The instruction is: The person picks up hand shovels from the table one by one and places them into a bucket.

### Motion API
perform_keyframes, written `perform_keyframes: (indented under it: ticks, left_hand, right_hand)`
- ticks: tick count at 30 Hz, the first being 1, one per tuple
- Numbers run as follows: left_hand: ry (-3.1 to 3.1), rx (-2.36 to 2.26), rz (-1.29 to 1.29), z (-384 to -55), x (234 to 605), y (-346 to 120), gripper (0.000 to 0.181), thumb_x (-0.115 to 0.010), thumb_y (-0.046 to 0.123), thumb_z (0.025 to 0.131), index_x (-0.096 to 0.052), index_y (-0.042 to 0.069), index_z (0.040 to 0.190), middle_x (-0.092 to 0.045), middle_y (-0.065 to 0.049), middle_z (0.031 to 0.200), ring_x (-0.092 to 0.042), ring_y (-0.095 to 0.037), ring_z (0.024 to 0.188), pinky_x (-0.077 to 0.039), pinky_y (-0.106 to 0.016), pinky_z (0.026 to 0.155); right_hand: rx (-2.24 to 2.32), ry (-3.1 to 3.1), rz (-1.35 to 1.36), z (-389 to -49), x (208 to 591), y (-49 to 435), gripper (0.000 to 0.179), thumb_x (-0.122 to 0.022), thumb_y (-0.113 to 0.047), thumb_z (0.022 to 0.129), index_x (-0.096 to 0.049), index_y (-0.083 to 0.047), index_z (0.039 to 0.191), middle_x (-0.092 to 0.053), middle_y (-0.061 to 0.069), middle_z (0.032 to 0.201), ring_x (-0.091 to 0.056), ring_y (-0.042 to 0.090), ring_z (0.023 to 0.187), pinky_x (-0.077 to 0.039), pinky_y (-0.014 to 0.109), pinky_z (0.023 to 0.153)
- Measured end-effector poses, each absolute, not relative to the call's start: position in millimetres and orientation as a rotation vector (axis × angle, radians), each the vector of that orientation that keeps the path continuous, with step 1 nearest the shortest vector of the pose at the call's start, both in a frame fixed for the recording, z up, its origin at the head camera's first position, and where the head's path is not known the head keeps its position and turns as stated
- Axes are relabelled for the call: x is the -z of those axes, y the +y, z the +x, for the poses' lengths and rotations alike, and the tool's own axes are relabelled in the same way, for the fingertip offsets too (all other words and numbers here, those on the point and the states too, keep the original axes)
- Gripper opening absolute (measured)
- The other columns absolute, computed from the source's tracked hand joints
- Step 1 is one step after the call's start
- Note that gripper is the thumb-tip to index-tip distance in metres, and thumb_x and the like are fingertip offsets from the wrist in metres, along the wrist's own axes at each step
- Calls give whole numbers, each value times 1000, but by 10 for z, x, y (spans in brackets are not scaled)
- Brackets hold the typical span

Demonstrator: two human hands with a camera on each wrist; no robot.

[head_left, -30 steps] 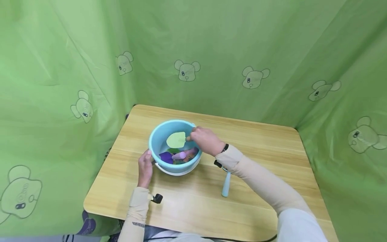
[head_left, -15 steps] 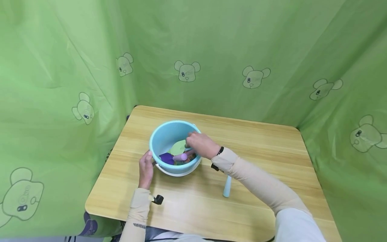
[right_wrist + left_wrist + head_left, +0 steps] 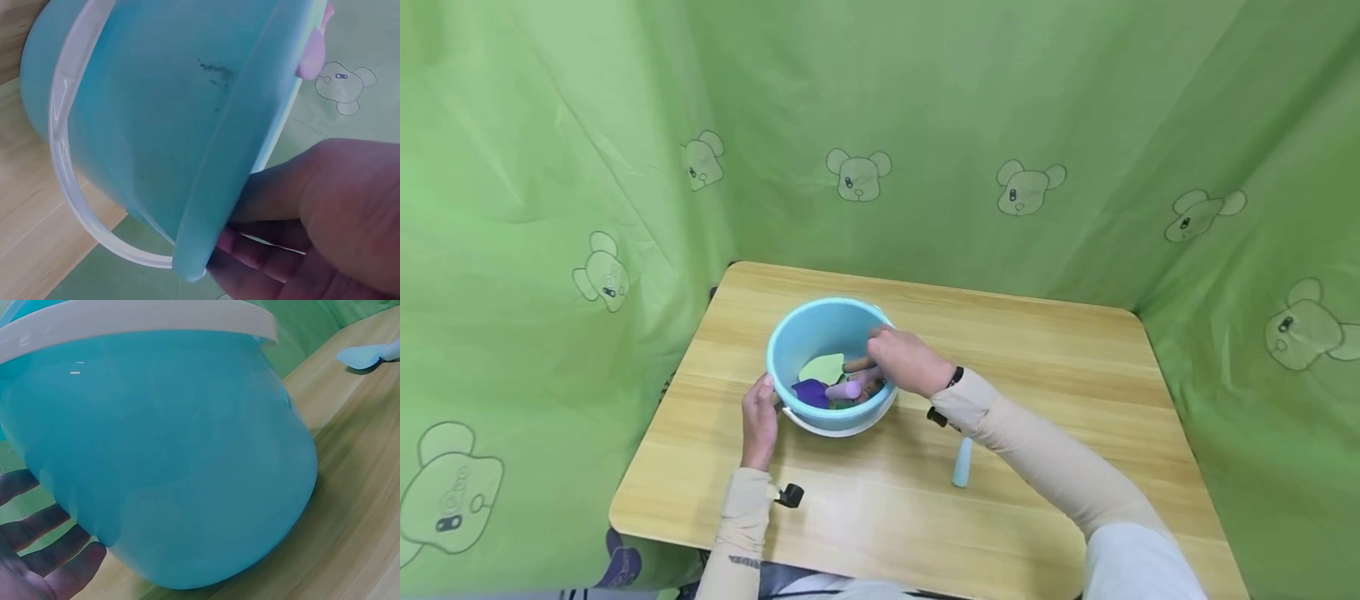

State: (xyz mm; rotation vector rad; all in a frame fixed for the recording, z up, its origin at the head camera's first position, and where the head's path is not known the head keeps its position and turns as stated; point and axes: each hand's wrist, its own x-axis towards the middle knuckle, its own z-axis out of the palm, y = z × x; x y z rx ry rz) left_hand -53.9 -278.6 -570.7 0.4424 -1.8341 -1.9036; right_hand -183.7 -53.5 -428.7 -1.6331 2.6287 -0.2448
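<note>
A light-blue bucket [image 3: 790, 337] stands on the table's left half, its white carrying handle [image 3: 838, 432] hanging down in front. My left hand [image 3: 760, 421] rests on its left side; in the left wrist view, the extended fingers [image 3: 81, 565] touch the wall. My right hand [image 3: 910, 360] reaches over the right rim, its fingertips hidden behind the rim in the right wrist view. Inside lie a pale-green toy shovel [image 3: 822, 368] with a brown handle, a purple piece [image 3: 811, 393] and a lilac handle [image 3: 844, 389]. The shovel's handle end lies right by my right fingers; I cannot tell whether they grip it.
On the wooden table [image 3: 1037, 400], a tool with a light-blue handle [image 3: 962, 463] lies partly under my right forearm. Green curtains [image 3: 940, 100] with mouse-head prints hang behind and at both sides. A small black wrist camera [image 3: 790, 496] sits by my left wrist.
My right hand has lowered the pale-green shovel from near the rim down into the bucket, where its blade lies farther left. My left hand stays at the bucket's side.
</note>
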Motion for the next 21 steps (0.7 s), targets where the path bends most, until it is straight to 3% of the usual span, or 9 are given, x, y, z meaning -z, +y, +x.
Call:
perform_keyframes:
  ticks: [2, 6, 10, 14, 21]
  left_hand:
    - [-1833, 1906, 441, -531, 5706, -2787, 47, -44, 31, 106, -66, 0, 134, -64, -24, 141, -58, -42, 134, -54, -64, 102]
    - [-1841, 1911, 439, -523, 5701, -2799, 47, -44, 31, 106, -66, 1, 135, -64, -24, 141, -59, -43, 134, -54, -64, 102]
    - [-1858, 1896, 449, -526, 5711, -2798, 48, -44, 33, 106, -66, 1, 135, -65, -23, 140, -59, -42, 133, -54, -65, 102]
    - [-1861, 1882, 453, -528, 5723, -2807, 50, -43, 34, 106, -65, -3, 133, -64, -26, 139, -58, -42, 135, -53, -67, 102]
    - [-1853, 1893, 440, -528, 5708, -2791, 51, -40, 32, 106, -65, -6, 130, -65, -29, 135, -60, -43, 131, -54, -66, 101]
  right_hand:
    - [272, 2646, -1630, -1822, 4265, -497, 10, -73, -10, 96, -81, -6, 95, -69, 9, 90, -65, 19, 77, -57, 31, 61]
    - [364, 2708, -1602, -1817, 4219, -353, 17, -63, 9, 93, -76, -1, 90, -69, 9, 94, -66, 20, 83, -60, 29, 65]
    - [519, 2796, -1499, -1839, 4220, -70, 11, -68, 2, 94, -77, 1, 101, -72, 12, 98, -69, 24, 89, -64, 35, 75]
    - [650, 2848, -1282, -1877, 4303, 291, 17, -69, -7, 97, -76, 1, 110, -75, 15, 106, -73, 28, 97, -64, 42, 83]
    - [763, 2823, -844, -1893, 4699, 965, 26, -63, -12, 101, -72, 8, 116, -74, 24, 112, -72, 36, 101, -62, 51, 88]
